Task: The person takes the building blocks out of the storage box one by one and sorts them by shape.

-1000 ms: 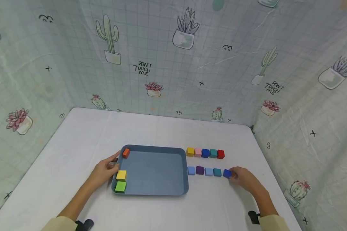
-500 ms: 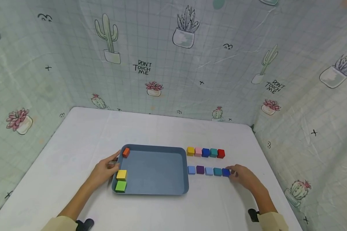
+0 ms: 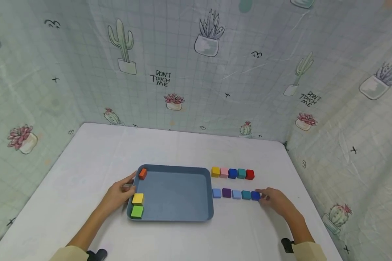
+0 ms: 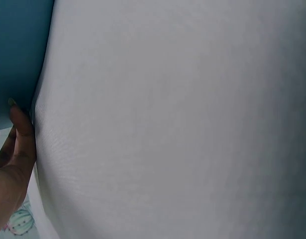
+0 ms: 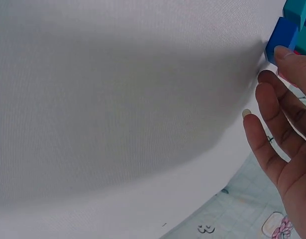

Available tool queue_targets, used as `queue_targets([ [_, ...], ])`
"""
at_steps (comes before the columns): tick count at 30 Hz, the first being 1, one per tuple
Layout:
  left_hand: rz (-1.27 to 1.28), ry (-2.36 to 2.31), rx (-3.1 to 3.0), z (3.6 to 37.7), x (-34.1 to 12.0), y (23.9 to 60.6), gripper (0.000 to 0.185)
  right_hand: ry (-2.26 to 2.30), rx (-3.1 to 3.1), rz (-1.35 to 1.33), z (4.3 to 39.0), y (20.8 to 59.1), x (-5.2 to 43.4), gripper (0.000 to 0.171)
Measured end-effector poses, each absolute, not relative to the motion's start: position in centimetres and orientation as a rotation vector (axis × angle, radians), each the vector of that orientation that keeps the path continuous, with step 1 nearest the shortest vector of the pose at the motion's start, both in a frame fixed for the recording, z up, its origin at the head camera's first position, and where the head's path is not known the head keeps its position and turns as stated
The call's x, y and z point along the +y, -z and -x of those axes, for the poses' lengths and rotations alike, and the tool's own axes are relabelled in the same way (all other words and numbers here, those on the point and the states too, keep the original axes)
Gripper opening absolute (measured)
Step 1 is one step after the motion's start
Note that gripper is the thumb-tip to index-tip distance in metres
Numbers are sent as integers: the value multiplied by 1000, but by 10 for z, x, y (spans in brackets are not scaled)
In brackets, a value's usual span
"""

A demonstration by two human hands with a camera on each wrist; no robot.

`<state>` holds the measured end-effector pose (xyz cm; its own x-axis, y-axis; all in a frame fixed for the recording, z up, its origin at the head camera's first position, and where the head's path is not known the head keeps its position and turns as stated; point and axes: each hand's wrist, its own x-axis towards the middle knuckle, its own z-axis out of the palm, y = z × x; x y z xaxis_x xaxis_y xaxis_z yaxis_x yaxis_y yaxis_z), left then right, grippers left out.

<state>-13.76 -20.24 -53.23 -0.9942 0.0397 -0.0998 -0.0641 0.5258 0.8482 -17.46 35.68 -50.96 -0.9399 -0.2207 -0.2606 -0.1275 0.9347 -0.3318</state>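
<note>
Left hand point(image 3: 119, 194): lower left of centre in the head view, it rests against the left rim of the tray, fingers point(image 4: 21, 127) loosely extended along the edge, apparently steadying it.
Tray point(image 3: 183, 217): a blue-grey tray lying flat on the white counter point(image 3: 85, 159), lower middle of the frame.
Blocks in tray: an orange block point(image 3: 142, 173) in the far-left corner, a yellow block point(image 3: 138, 198) and a green block point(image 3: 137, 211) touching each other at the near-left corner, all hugging the left wall.
Far row: five blocks side by side just right of the tray, ending in a red block point(image 3: 249, 174).
Near row: five blocks in a line parallel to it.
Dark blue block point(image 3: 255, 195): the right end of the near row, touching its teal neighbour.
Right hand point(image 3: 276, 201): lower right of centre, fingers point(image 5: 287, 57) relaxed and slightly spread, one fingertip pressing the dark blue block's outer side, seemingly to close the row.
</note>
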Motion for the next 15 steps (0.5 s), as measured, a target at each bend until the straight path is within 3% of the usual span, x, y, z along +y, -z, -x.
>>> queue_targets([
  [6, 13, -1503, 2637, 139, -203, 535, 58, 484, 2818, 256, 174, 511, 359, 50],
  [15, 24, -1402, 2751, 142, -208, 535, 55, 383, 3094, 322, 182, 518, 358, 44],
])
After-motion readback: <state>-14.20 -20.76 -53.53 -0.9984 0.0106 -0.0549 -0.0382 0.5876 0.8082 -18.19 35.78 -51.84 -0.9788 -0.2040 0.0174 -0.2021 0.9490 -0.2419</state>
